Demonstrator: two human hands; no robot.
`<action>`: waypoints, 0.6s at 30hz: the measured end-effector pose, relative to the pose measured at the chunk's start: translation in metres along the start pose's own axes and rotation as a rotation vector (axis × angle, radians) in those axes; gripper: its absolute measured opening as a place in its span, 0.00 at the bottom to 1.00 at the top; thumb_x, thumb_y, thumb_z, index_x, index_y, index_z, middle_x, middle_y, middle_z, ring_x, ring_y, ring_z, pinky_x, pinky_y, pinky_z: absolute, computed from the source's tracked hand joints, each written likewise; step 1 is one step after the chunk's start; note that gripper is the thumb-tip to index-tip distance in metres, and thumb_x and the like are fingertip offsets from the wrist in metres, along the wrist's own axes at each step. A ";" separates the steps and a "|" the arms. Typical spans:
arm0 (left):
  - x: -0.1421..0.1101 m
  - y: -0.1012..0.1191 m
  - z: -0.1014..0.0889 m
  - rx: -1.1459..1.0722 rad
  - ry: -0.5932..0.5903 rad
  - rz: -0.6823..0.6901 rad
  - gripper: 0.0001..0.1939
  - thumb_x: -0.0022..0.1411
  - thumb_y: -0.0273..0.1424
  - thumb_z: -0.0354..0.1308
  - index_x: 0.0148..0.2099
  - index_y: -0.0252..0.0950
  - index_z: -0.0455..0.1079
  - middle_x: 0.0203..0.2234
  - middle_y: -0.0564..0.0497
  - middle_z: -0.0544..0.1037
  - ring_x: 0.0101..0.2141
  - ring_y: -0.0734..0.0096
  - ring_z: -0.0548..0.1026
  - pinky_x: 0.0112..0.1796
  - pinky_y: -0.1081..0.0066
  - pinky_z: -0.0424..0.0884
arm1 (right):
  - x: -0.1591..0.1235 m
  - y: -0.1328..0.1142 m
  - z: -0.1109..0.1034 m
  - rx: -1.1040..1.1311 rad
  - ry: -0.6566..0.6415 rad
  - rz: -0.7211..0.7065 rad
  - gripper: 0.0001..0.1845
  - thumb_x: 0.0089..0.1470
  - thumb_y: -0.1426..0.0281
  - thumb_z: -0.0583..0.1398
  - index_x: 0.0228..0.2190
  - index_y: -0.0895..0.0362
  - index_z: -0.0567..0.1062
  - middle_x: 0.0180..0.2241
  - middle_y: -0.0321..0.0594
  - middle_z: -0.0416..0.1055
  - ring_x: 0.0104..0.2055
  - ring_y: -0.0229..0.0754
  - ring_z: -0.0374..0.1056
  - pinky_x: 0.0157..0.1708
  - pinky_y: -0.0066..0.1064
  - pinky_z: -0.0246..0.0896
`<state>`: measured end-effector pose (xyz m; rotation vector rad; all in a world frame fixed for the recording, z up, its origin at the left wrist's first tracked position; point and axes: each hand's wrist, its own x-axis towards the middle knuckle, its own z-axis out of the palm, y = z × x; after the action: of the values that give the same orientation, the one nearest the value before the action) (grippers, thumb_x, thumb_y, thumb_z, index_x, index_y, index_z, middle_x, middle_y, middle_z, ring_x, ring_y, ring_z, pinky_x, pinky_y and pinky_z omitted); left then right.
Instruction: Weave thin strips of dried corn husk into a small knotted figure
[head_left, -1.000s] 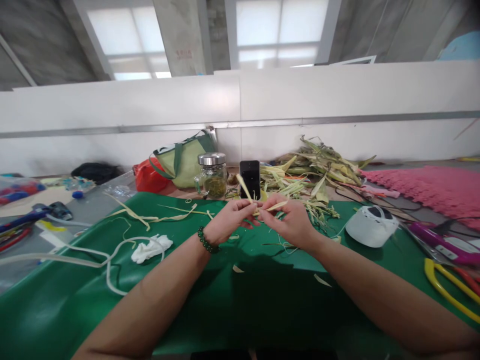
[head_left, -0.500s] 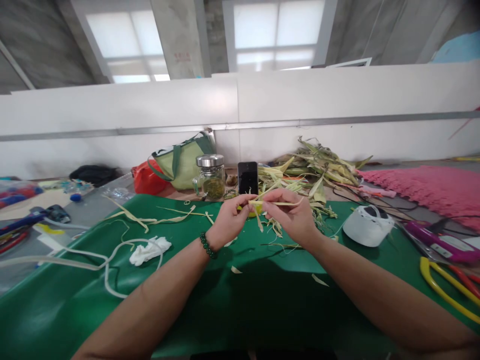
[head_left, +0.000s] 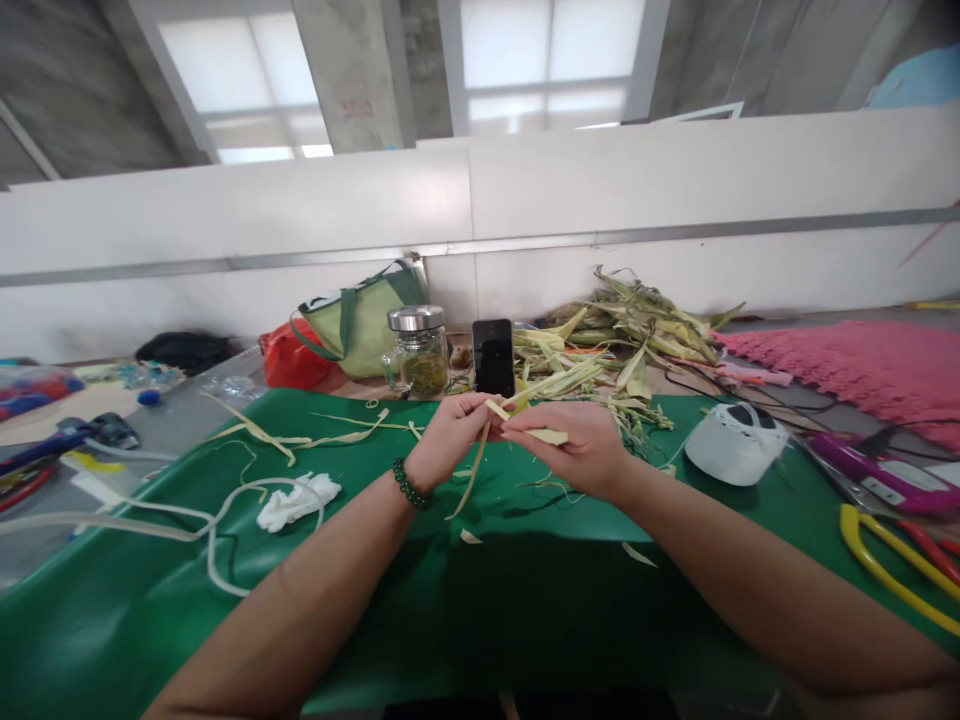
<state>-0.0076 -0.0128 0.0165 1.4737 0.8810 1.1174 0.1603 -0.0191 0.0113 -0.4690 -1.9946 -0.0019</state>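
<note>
Above the green mat (head_left: 420, 610), my left hand (head_left: 452, 436) pinches pale yellow-green corn husk strips (head_left: 474, 478), one of which hangs down from the fingers. Close beside it, my right hand (head_left: 581, 447) is closed on a flat husk strip (head_left: 551, 437), whose end sticks out past the fingers. The two sets of fingertips nearly meet, and a short piece of strip bridges the gap. Something bright yellow shows partly behind the hands. Farther back lies a pile of dried corn husks (head_left: 637, 325), with loose split strips in front of it.
A black phone (head_left: 493, 357) stands upright behind my hands, beside a lidded glass jar (head_left: 424, 360) and a green bag (head_left: 367, 320). To the left lie white tubing (head_left: 214, 560) and a crumpled tissue (head_left: 298, 502). On the right are a white roll (head_left: 735, 447) and yellow-handled scissors (head_left: 885, 570).
My right hand has turned and lowered slightly, its strip now pointing down to the right. The hanging strip at my left hand has swung to the lower left.
</note>
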 end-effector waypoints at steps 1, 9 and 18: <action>0.000 0.000 0.000 -0.023 -0.010 -0.010 0.15 0.52 0.39 0.61 0.34 0.31 0.77 0.22 0.51 0.77 0.25 0.74 0.73 0.31 0.73 0.70 | 0.000 0.000 0.001 -0.036 -0.012 -0.075 0.05 0.55 0.71 0.59 0.29 0.55 0.76 0.29 0.39 0.77 0.30 0.37 0.73 0.32 0.27 0.68; 0.000 0.000 0.001 -0.102 0.040 -0.014 0.17 0.45 0.41 0.67 0.32 0.32 0.78 0.20 0.53 0.76 0.23 0.78 0.70 0.28 0.77 0.66 | 0.001 0.001 0.000 -0.305 -0.049 -0.315 0.09 0.57 0.76 0.54 0.30 0.59 0.75 0.30 0.43 0.76 0.33 0.38 0.72 0.33 0.28 0.68; -0.004 0.007 -0.004 -0.202 -0.060 -0.111 0.19 0.45 0.36 0.66 0.41 0.33 0.77 0.29 0.47 0.81 0.29 0.72 0.76 0.35 0.71 0.70 | 0.000 0.003 0.001 -0.389 -0.033 -0.327 0.09 0.56 0.78 0.54 0.33 0.60 0.75 0.32 0.44 0.76 0.34 0.40 0.71 0.35 0.30 0.70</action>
<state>-0.0125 -0.0163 0.0227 1.2710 0.7749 1.0430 0.1606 -0.0163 0.0109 -0.3823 -2.0874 -0.5978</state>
